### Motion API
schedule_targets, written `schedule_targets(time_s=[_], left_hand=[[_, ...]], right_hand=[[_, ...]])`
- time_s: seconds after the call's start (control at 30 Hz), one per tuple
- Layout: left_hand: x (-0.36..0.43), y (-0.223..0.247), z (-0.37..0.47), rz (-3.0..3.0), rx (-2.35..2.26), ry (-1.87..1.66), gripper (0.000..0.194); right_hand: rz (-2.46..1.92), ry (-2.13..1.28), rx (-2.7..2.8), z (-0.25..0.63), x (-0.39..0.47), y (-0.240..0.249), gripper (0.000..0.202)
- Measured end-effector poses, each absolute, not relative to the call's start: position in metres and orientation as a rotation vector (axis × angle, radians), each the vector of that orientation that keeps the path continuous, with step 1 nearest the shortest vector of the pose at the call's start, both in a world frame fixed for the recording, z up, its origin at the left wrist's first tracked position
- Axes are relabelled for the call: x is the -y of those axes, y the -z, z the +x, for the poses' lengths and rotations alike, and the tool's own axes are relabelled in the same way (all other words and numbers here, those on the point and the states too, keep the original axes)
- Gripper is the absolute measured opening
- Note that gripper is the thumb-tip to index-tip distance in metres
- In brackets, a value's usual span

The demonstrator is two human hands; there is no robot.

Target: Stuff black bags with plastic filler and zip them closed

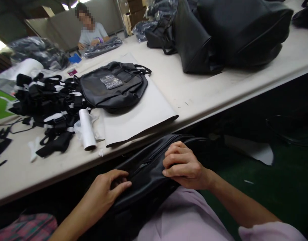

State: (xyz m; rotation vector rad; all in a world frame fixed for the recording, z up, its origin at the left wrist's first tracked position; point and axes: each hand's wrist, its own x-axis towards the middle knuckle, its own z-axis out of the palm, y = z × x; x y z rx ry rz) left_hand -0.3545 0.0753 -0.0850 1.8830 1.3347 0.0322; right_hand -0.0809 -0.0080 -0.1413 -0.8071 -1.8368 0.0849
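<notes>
A black bag [144, 182] of smooth, leather-like material lies across my lap, tilted, with a zipper [154, 154] running along its upper side. My left hand [110, 187] is at the bag's near left part, thumb and forefinger curled on the material. Farther right, my right hand [182, 165] has its fingers bent and closed on the bag beside the zipper. The fingertips of both hands are partly hidden, and the bag's underside is out of sight.
The white table [159, 80] holds another black bag [113, 83] on white sheeting, a heap of black straps [48, 100], a plastic roll [87, 129] and large black bags [231, 33]. A person [92, 33] handles a plastic-wrapped item at the far side.
</notes>
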Motion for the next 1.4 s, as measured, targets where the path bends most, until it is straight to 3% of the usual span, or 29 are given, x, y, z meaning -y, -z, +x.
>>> schedule_targets(time_s=[0.2, 0.43, 0.8, 1.07, 1.4], left_hand=[[-0.081, 0.095, -0.326, 1.726, -1.297, -0.102, 0.051], [-0.085, 0.094, -0.286, 2.023, -1.325, 0.019, 0.053], [-0.087, 0.100, -0.278, 1.759, -1.326, 0.078, 0.063], [-0.089, 0.101, -0.267, 2.011, -1.289, -0.285, 0.051], [-0.110, 0.103, -0.246, 1.546, -1.302, -0.257, 0.047]], right_hand=[[-0.816, -0.057, 1.836, -0.081, 0.011, 0.144, 0.018], [-0.834, -0.025, 1.824, -0.079, 0.011, 0.144, 0.019], [-0.823, -0.010, 1.814, -0.077, 0.011, 0.146, 0.019], [-0.833, 0.022, 1.792, -0.075, 0.006, 0.151, 0.016], [-0.870, 0.003, 1.847, -0.071, -0.006, 0.148, 0.015]])
